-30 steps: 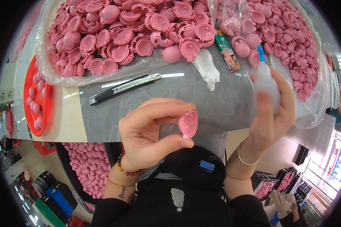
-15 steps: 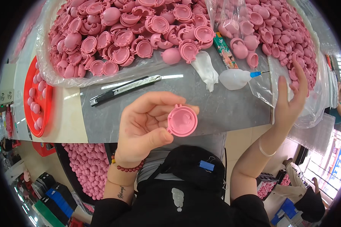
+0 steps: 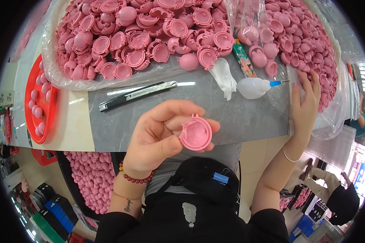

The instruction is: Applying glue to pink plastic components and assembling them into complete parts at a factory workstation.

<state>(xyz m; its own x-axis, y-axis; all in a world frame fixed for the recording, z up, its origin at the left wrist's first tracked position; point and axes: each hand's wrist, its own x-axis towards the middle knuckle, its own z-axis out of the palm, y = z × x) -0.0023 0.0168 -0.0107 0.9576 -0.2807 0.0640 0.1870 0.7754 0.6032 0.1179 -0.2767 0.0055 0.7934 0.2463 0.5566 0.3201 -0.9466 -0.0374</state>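
A pink plastic half-shell point(image 3: 196, 133), round with small hinge lugs on its rim, is pinched between the thumb and fingers of my left hand point(image 3: 156, 129). Its hollow side faces up, above the table's front edge. Over at the right, my right hand point(image 3: 306, 95) reaches to the near edge of a heap of pink shell halves point(image 3: 308, 44), fingers stretched and somewhat apart. Its fingertips meet the shells, and nothing shows in its grasp. A second heap of shell halves point(image 3: 138, 40) lies in clear plastic at the far left and middle.
On the grey table point(image 3: 247, 117) lie a utility knife point(image 3: 138, 95), a crumpled white tissue point(image 3: 224, 79), a white needle-tip bottle point(image 3: 253, 88) and a green printed packet point(image 3: 243, 58). A red tray point(image 3: 29, 117) holds pink balls at left. Below stands a bin of pink balls point(image 3: 91, 178).
My right hand has come down and inward onto the edge of the right heap. The half-shell in my left hand has turned slightly, its lugs now pointing more upward.
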